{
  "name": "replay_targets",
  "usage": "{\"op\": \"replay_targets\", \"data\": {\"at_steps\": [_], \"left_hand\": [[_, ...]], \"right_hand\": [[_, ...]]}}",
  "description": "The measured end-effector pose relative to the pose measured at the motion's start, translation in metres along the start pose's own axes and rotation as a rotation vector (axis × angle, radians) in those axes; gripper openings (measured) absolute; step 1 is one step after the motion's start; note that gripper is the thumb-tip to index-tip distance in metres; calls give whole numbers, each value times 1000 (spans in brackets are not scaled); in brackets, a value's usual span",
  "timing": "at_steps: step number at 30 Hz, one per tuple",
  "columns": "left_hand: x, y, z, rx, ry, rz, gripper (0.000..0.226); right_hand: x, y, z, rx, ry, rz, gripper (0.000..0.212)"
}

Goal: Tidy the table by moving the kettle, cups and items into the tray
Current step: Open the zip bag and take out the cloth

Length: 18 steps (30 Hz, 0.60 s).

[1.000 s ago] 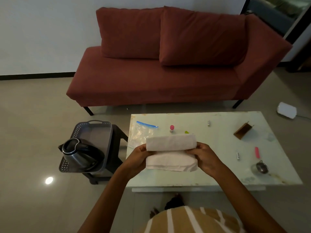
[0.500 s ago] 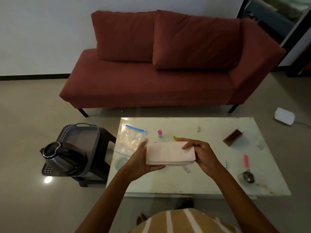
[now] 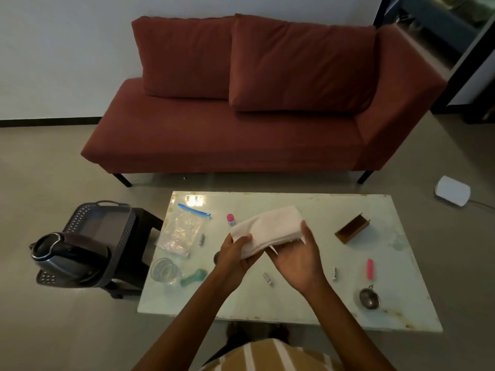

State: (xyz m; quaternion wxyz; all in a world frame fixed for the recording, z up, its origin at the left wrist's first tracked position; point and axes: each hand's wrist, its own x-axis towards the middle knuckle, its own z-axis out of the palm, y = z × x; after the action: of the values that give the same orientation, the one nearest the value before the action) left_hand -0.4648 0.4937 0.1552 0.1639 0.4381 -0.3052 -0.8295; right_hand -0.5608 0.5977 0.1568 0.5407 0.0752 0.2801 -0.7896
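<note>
I hold a folded white cloth (image 3: 270, 228) above the middle of the pale table (image 3: 294, 309). My left hand (image 3: 235, 253) grips its near left end, thumb on top. My right hand (image 3: 297, 255) cups its right end from below. A dark kettle (image 3: 64, 255) lies in the grey perforated tray (image 3: 107, 218) on a black stool left of the table. A clear glass cup (image 3: 164, 270) stands near the table's left front corner, a green item (image 3: 193, 277) beside it. A zip bag (image 3: 182, 231) lies at the left.
On the table lie a pink-capped tube (image 3: 230, 219), a brown cardboard holder (image 3: 352, 228), a pink stick (image 3: 370, 268), a small metal strainer (image 3: 369, 298) and small batteries (image 3: 267, 278). A red sofa (image 3: 241, 116) stands behind. A white device (image 3: 452, 194) lies on the floor, right.
The cloth has tilted, its right end now raised and farther away. My right hand shifted from on top to beneath its right end. The view moved closer, showing the glass cup.
</note>
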Motion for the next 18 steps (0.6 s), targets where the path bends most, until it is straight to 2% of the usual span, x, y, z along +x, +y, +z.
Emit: {"op": "replay_targets", "data": {"at_steps": [3,6,9,14,18], "left_hand": [[4,-6,7,-23,40,-2,44],[9,-13,16,17,20,-59,40],[17,-14,22,66,-6,-115,35],[46,-15,34,215,-8,-192,20],[73,-38,47,295,-111,-295,18]], "right_hand": [[9,1,-2,-56,112,17,62],[21,6,-9,-128,284,-1,48],[29,-1,-15,-148,415,-43,41],[40,-32,-36,-121,521,-160,32],[50,-59,-79,-83,663,-167,31]]}}
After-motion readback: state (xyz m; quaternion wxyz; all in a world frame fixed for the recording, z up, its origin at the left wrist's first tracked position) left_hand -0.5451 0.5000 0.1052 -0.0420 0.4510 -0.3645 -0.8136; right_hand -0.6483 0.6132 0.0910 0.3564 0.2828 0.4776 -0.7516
